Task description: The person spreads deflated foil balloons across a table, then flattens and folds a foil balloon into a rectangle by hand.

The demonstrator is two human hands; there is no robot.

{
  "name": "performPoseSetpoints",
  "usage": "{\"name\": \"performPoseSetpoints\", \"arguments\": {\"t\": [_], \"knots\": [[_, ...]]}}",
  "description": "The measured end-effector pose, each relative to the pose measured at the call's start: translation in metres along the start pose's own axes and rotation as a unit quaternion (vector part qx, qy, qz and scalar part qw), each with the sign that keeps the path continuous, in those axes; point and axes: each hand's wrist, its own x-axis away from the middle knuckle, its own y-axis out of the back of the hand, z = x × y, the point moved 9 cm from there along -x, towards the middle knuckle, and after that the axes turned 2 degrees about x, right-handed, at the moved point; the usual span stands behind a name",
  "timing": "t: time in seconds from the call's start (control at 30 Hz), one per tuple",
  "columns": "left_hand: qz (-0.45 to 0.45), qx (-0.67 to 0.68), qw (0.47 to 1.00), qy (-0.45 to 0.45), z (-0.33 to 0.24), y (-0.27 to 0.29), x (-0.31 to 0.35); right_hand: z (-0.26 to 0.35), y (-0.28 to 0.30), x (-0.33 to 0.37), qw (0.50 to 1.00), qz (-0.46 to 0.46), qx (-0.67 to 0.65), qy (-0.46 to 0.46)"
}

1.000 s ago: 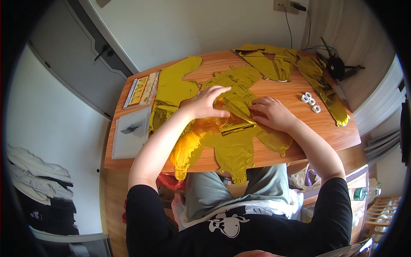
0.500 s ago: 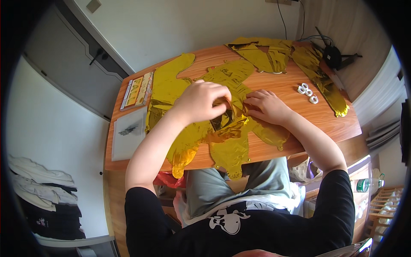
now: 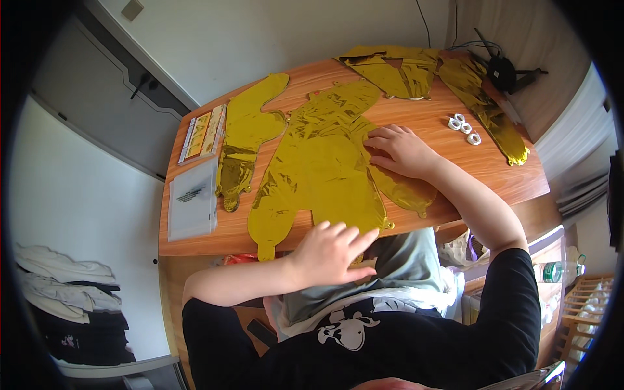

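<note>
My right hand (image 3: 402,151) flat, fingers spread, pressing gold foil balloon (image 3: 322,166) onto tabletop (image 3: 455,146) to pin it; grips nothing. My left hand (image 3: 333,252) open, hovering at near edge over lap, holding nothing, possibly brushing balloon's lower tip. Small white rolls (image 3: 464,127) beyond right hand.

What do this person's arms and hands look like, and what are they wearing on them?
Both hands are bare: the left hand and the right hand show no gloves, rings or watch that I can make out. The forearms are uncovered too. Short black sleeves of a black T-shirt end around the elbows. The shirt carries a white printed figure on the chest.
</note>
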Motion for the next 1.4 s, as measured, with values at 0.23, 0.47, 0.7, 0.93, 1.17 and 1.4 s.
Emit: {"name": "performPoseSetpoints", "arguments": {"t": [0.23,0.47,0.7,0.93,1.17,1.4], "knots": [[0.053,0.07,0.957,0.278,0.151,-0.029,-0.018,0.001,0.0,0.001,1.0,0.021,0.005,-0.01],[0.075,0.169,0.924,0.335,0.222,-0.061,-0.008,0.004,0.0,0.0,1.0,0.014,0.003,-0.017],[0.079,0.122,0.943,0.299,0.234,-0.058,-0.013,0.003,0.0,-0.001,0.999,0.028,-0.007,-0.017],[0.031,0.155,0.93,0.331,0.246,-0.053,-0.002,0.001,0.0,-0.001,0.999,0.03,-0.007,-0.018],[0.035,0.108,0.932,0.343,0.252,-0.056,0.034,0.003,0.0,0.001,0.999,0.031,-0.003,-0.012],[0.094,0.062,0.938,0.327,0.241,-0.058,0.047,0.009,0.002,0.001,0.999,0.046,-0.001,-0.007]]}}
